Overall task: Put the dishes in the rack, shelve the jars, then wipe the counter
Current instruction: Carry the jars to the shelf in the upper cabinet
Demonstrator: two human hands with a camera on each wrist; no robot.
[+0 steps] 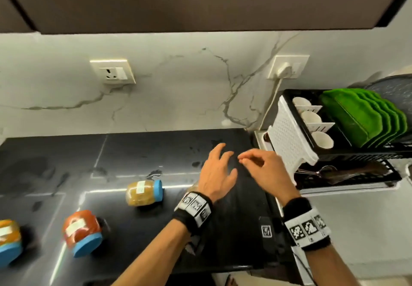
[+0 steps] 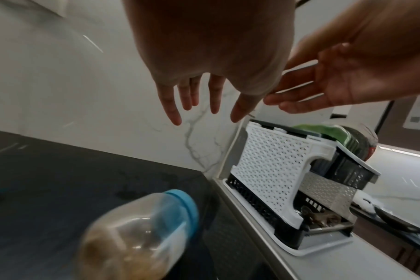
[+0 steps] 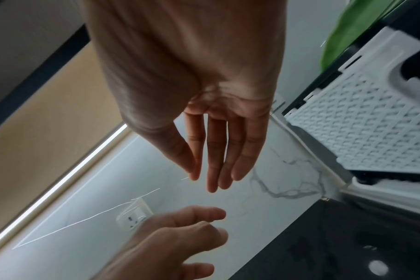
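Jars (image 1: pixel 143 193) lie tipped along the tabletop's (image 1: pixel 156 149) front edge; both hands, left (image 1: pixel 217 173) and right (image 1: pixel 263 169), hover spread and empty near its right edge. Grasp each by the body, not the lid.

Three blue-lidded jars (image 1: pixel 143 193) on side on black counter (image 1: pixel 156 147); green plates (image 1: pixel 365 116) upright in rack (image 1: pixel 287 129).

Beyond the hands, veined white marble wall (image 1: pixel 178 89) with two sockets (image 1: pixel 113 71); overhead, dark brown cabinet (image 1: pixel 200 0); underneath, black counter (image 1: pixel 156 152).
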